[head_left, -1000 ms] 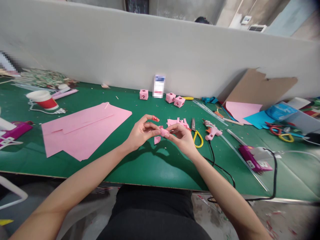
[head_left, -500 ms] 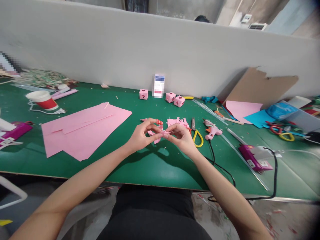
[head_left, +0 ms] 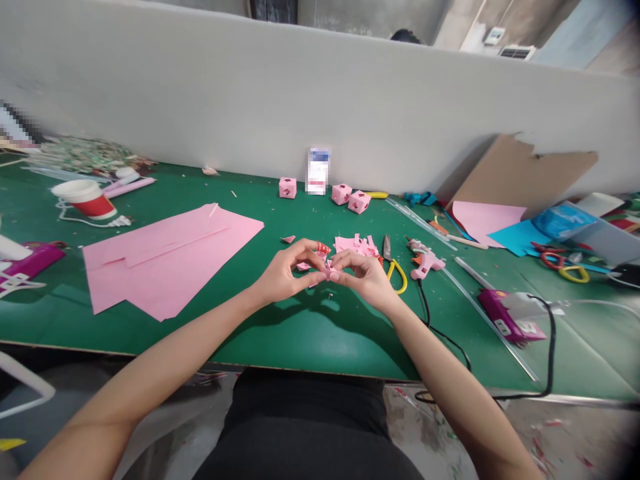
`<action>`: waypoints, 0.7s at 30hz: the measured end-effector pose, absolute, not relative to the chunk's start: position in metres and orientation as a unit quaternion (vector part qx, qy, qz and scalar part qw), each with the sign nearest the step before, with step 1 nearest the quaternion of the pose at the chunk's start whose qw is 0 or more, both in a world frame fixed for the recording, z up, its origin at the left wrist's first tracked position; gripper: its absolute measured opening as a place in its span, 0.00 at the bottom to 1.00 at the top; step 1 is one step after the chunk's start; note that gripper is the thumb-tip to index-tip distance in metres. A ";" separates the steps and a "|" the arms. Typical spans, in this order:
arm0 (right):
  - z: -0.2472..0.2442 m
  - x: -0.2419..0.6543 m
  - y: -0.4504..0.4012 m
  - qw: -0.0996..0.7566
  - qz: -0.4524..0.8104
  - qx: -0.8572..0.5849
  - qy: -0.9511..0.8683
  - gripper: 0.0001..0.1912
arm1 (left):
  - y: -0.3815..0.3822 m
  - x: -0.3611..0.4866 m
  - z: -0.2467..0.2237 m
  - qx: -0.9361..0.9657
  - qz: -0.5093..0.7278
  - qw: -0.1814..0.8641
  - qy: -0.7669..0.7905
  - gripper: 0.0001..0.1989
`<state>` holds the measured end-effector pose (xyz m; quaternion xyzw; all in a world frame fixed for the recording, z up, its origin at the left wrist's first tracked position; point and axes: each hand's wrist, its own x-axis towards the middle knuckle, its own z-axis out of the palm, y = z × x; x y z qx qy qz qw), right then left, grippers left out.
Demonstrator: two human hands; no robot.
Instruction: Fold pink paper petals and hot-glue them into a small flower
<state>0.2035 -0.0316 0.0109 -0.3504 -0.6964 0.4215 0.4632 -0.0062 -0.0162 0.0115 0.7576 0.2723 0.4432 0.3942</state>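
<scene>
Just above the green table (head_left: pixel 300 347), my left hand (head_left: pixel 290 272) and my right hand (head_left: pixel 365 279) meet, thumbs and fingertips pinching a small folded piece of pink paper (head_left: pixel 329 268). Its shape is mostly hidden by my fingers. A red patterned wrap covers a fingertip of my left hand. Behind my right hand lie pink paper scraps (head_left: pixel 357 245), with yellow-handled scissors (head_left: pixel 397 275) beside them. Two pink paper cubes with cut-out holes sit together at the back, one of them this cube (head_left: pixel 359 202); another pink cube (head_left: pixel 287 188) stands to their left.
Large pink paper sheets (head_left: pixel 165 267) lie at left, near a red-and-white paper cup (head_left: pixel 87 199). A pink glue gun (head_left: pixel 426 260) with a black cord and a purple box-like device (head_left: pixel 507 317) are at right. Cardboard (head_left: pixel 520 167) leans on the grey partition (head_left: pixel 300 93).
My left fingers have curled closer to the right ones, and the pink paper has turned and is now more hidden between my fingertips. A pink scrap behind my left hand shows more fully.
</scene>
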 end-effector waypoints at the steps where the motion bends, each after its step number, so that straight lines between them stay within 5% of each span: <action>1: 0.010 0.204 -0.031 0.464 0.418 -0.352 -0.698 0.12 | -0.016 -0.006 0.011 0.752 0.441 0.403 0.277 0.22; 15: 0.016 0.203 -0.034 0.434 0.464 -0.357 -0.685 0.14 | -0.019 -0.004 0.019 0.745 0.428 0.427 0.281 0.19; 21: 0.011 0.199 -0.034 0.474 0.353 -0.373 -0.715 0.14 | -0.017 -0.003 0.012 0.769 0.420 0.379 0.297 0.21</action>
